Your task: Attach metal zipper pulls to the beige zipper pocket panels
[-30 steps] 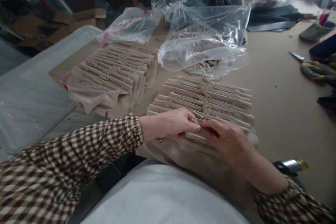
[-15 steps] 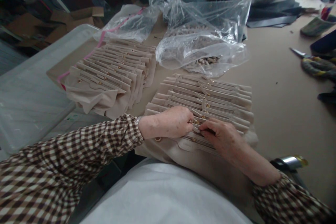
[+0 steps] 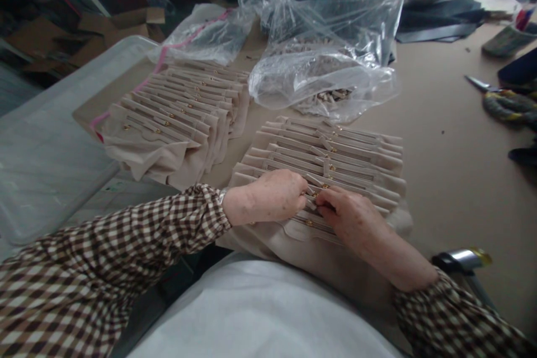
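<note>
Beige zippered fabric pieces [image 3: 289, 148] lie overlapped in a row in front of me, with gold sliders and narrow fabric pull tabs along their zippers. My left hand [image 3: 277, 194] is closed near the front of the row, its fingertips pinched at a small beige zipper pull [image 3: 311, 202]. From the right, my right hand [image 3: 350, 215] pinches at the same pull with thumb and forefinger. The fingertips nearly meet and partly hide the pull. Above them, a fabric tab [image 3: 326, 166] stands out on another zipper.
A second row of zippered pieces [image 3: 176, 106] lies left, beside a translucent plastic bin [image 3: 50, 123]. Behind is a clear plastic bag [image 3: 323, 78] of small beige tabs. Scissors [image 3: 499, 95], a cup [image 3: 509, 39] and a shiny metallic object [image 3: 461, 259] are on the right.
My right hand has shifted slightly left, closer to my left hand. My left hand stays almost in place; the fabric rows have not visibly moved.
</note>
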Motion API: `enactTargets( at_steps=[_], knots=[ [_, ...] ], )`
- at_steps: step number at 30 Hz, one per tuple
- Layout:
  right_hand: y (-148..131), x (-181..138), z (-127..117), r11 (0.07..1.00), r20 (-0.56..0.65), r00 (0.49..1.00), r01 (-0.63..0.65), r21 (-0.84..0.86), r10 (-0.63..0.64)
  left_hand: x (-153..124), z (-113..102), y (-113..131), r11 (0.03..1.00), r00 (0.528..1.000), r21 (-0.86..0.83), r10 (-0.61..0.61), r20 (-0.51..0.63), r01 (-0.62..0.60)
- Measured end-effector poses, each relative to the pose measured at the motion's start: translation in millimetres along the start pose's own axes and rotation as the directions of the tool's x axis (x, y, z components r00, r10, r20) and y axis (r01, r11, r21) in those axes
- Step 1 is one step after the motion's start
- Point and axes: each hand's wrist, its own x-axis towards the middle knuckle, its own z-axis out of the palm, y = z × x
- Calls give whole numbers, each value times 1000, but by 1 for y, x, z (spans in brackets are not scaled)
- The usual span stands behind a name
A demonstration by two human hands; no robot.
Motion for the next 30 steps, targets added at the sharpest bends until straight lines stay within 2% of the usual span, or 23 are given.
enactTargets(
  at_steps=[6, 9, 11, 15, 18, 21, 25, 28, 30],
  knots=[
    [-4, 3, 0, 995, 33, 996, -83, -52, 85, 2, 6, -4, 999, 999, 7, 36, -39, -36],
    [-4, 3, -1, 995, 23, 996, -88, -53, 89, 1, 4, -6, 999, 999, -32, -30, -31, 29],
    [-3, 3, -2, 997, 21, 997, -79, -21, 79, 0, 1, -9, 994, 998, -97, -61, -32, 58],
    [-4, 4, -10, 982, -51, 997, -48, 182, 58, -5, -2, -14, 931, 990, -364, -47, -136, -6],
    [-12, 7, -15, 887, -126, 986, -38, 460, 108, -7, -1, -12, 818, 989, -571, -17, -144, -69],
    [-22, 13, -13, 699, -132, 980, -9, 715, 147, -6, 4, -4, 703, 981, -690, 59, -185, -172],
    [-31, 18, -7, 492, -199, 961, 82, 867, 190, -4, 8, 6, 660, 971, -720, 63, -231, -214],
    [-32, 12, -11, 462, -219, 959, 115, 879, 178, -7, 5, 8, 585, 969, -776, 81, -231, -234],
    [-30, 2, -16, 514, -260, 949, 137, 847, 177, -11, 2, 8, 520, 984, -836, 52, -171, -173]
  ],
)
